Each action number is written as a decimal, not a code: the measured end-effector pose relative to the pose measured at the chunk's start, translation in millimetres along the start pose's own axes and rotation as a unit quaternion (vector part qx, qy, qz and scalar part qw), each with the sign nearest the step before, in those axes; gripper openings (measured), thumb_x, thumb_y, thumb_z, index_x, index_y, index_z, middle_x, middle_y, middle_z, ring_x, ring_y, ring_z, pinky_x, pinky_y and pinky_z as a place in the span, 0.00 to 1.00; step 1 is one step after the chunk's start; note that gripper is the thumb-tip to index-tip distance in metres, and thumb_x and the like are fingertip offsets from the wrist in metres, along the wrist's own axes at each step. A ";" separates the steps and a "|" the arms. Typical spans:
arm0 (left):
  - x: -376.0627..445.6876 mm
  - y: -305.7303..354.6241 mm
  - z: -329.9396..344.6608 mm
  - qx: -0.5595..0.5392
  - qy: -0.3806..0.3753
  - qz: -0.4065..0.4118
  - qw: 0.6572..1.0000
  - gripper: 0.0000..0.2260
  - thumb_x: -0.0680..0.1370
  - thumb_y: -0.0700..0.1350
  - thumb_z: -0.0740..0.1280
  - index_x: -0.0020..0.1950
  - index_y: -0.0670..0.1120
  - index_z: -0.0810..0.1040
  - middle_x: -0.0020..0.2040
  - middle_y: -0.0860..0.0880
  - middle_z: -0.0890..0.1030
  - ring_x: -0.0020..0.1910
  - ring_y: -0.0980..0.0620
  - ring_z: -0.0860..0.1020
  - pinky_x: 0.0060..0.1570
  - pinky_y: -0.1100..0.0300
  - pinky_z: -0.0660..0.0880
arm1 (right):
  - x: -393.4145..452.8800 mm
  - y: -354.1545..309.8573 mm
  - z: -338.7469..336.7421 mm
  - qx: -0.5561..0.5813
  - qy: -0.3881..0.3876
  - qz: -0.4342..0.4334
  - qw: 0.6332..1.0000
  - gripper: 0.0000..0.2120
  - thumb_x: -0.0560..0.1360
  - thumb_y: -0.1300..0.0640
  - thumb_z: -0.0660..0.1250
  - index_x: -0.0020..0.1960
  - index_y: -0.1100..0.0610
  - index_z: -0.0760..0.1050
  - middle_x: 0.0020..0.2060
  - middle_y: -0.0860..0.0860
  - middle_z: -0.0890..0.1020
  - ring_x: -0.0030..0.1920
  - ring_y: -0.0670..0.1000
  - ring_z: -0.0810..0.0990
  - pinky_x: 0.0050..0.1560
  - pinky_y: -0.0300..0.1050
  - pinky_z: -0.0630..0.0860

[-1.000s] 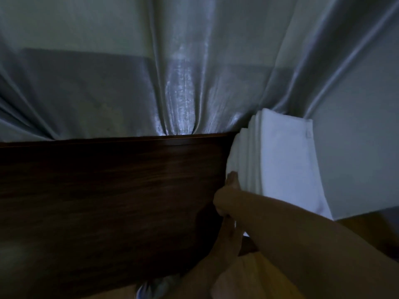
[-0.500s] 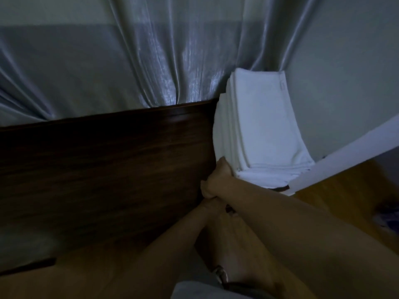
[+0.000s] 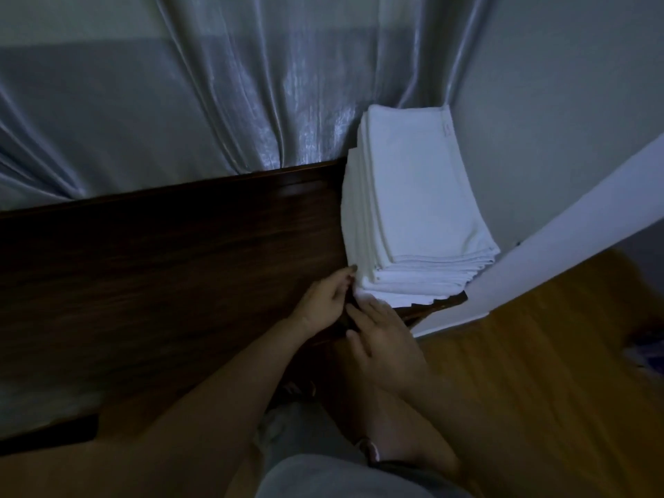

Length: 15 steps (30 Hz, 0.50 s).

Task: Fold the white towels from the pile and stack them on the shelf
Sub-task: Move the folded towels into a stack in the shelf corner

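Head view: a single stack of folded white towels [image 3: 416, 210] stands on a dark wooden shelf [image 3: 445, 301], wedged between a dark wooden panel [image 3: 161, 274] on its left and a pale wall [image 3: 560, 120] on its right, with a shiny grey curtain [image 3: 215, 102] behind. The towels are plain white terry, folded into long rectangles with their folded edges roughly flush at the near end; the layers are too many and too fine to count surely, though about ten edges show. A small tag [image 3: 446, 129] sits at the far right corner of the top towel; its writing is too small to read.

Two bare hands are at the stack's near left corner. The left hand [image 3: 323, 300] has its fingers loosely extended, the tips touching the lower towels' left edge. The right hand [image 3: 384, 336] lies flat, fingers straight and slightly spread, tips against the bottom towel's front corner. Neither holds anything. Below lies an orange-brown wooden floor [image 3: 539, 372].
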<state>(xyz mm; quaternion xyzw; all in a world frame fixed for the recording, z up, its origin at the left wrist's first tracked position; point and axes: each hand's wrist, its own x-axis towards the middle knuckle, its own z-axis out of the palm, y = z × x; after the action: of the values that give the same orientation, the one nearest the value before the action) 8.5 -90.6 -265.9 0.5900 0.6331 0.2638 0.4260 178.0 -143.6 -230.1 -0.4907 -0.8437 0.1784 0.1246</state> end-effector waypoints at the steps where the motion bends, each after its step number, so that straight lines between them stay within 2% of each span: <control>1: 12.2 -1.7 3.1 -0.055 0.027 -0.017 0.998 0.19 0.81 0.47 0.58 0.72 0.53 0.74 0.67 0.49 0.80 0.66 0.52 0.78 0.70 0.49 0.73 | -6.5 -2.2 -2.2 0.070 0.046 0.041 0.996 0.18 0.82 0.54 0.62 0.71 0.57 0.75 0.65 0.53 0.80 0.66 0.51 0.77 0.73 0.46 0.68; 2: 19.9 3.1 2.2 -0.111 0.053 -0.046 0.991 0.18 0.81 0.50 0.58 0.70 0.54 0.75 0.65 0.50 0.81 0.64 0.51 0.79 0.68 0.46 0.74 | -8.0 -1.1 -1.5 0.154 0.080 0.121 0.977 0.15 0.83 0.55 0.62 0.67 0.55 0.78 0.60 0.52 0.83 0.60 0.49 0.80 0.65 0.47 0.75; 3: 29.1 7.5 5.2 -0.170 0.083 -0.069 0.980 0.18 0.81 0.53 0.58 0.69 0.55 0.75 0.65 0.52 0.80 0.64 0.51 0.78 0.68 0.46 0.74 | -3.5 -1.2 -3.6 0.257 0.100 0.239 0.931 0.14 0.83 0.53 0.61 0.66 0.53 0.78 0.57 0.51 0.83 0.57 0.49 0.81 0.61 0.50 0.78; 4: 31.8 20.2 4.0 -0.235 0.103 -0.097 0.962 0.17 0.82 0.54 0.58 0.70 0.55 0.74 0.67 0.53 0.78 0.65 0.52 0.76 0.70 0.49 0.72 | 4.3 0.4 -4.8 0.359 0.136 0.343 0.857 0.15 0.82 0.49 0.60 0.65 0.52 0.76 0.57 0.52 0.83 0.56 0.52 0.81 0.61 0.54 0.78; 6: 32.7 60.0 -3.7 -0.373 0.144 -0.145 0.905 0.19 0.84 0.57 0.56 0.74 0.55 0.69 0.71 0.54 0.73 0.66 0.55 0.72 0.69 0.56 0.67 | 20.4 10.6 -4.3 0.548 0.220 0.477 0.651 0.22 0.77 0.43 0.58 0.66 0.51 0.74 0.59 0.57 0.82 0.58 0.58 0.81 0.63 0.61 0.78; 7: 40.4 66.2 -2.3 -0.429 0.151 -0.166 0.875 0.20 0.84 0.61 0.54 0.72 0.56 0.70 0.70 0.54 0.74 0.64 0.55 0.73 0.67 0.57 0.67 | 30.1 14.4 -6.1 0.605 0.251 0.498 0.569 0.25 0.76 0.41 0.57 0.69 0.50 0.72 0.61 0.56 0.81 0.59 0.58 0.81 0.64 0.61 0.77; 8: 42.3 77.5 -4.1 -0.488 0.135 -0.185 0.842 0.21 0.82 0.65 0.54 0.67 0.56 0.74 0.67 0.53 0.78 0.61 0.54 0.76 0.65 0.57 0.69 | 40.4 18.3 -7.1 0.645 0.275 0.491 0.516 0.29 0.75 0.38 0.57 0.73 0.49 0.70 0.63 0.54 0.80 0.61 0.57 0.80 0.66 0.59 0.76; 10: 50.8 86.2 2.1 -0.543 0.079 -0.204 0.811 0.29 0.76 0.74 0.56 0.64 0.55 0.79 0.63 0.47 0.82 0.59 0.49 0.81 0.65 0.53 0.73 | 57.4 10.9 -20.8 0.677 0.312 0.483 0.459 0.35 0.75 0.32 0.57 0.78 0.46 0.64 0.71 0.48 0.74 0.67 0.53 0.75 0.72 0.55 0.70; 12: 52.5 94.7 12.4 -0.554 0.008 -0.210 0.806 0.38 0.72 0.76 0.60 0.70 0.51 0.77 0.66 0.41 0.80 0.62 0.42 0.80 0.63 0.45 0.76 | 72.1 1.6 -23.9 0.680 0.332 0.479 0.445 0.33 0.80 0.33 0.53 0.80 0.47 0.59 0.71 0.42 0.67 0.69 0.49 0.69 0.74 0.47 0.64; 14: 55.5 93.9 16.1 -0.565 -0.021 -0.196 0.801 0.36 0.75 0.74 0.59 0.70 0.48 0.77 0.65 0.39 0.81 0.61 0.41 0.81 0.55 0.47 0.81 | 81.1 -4.5 -23.5 0.675 0.364 0.480 0.426 0.32 0.82 0.34 0.50 0.81 0.49 0.57 0.72 0.44 0.66 0.70 0.51 0.67 0.72 0.46 0.63; 15: 60.8 88.8 15.7 -0.567 -0.006 -0.199 0.799 0.35 0.76 0.73 0.58 0.69 0.48 0.78 0.64 0.40 0.82 0.60 0.42 0.81 0.55 0.48 0.81 | 82.2 -4.9 -22.8 0.674 0.373 0.488 0.410 0.32 0.82 0.34 0.51 0.81 0.49 0.57 0.72 0.44 0.66 0.70 0.52 0.68 0.71 0.46 0.64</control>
<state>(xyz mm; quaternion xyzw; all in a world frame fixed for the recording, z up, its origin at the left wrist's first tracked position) 71.8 -19.5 -213.2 0.1054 0.4713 0.4814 0.7314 142.8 -70.1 -204.5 -0.5953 0.0607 0.5199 0.6096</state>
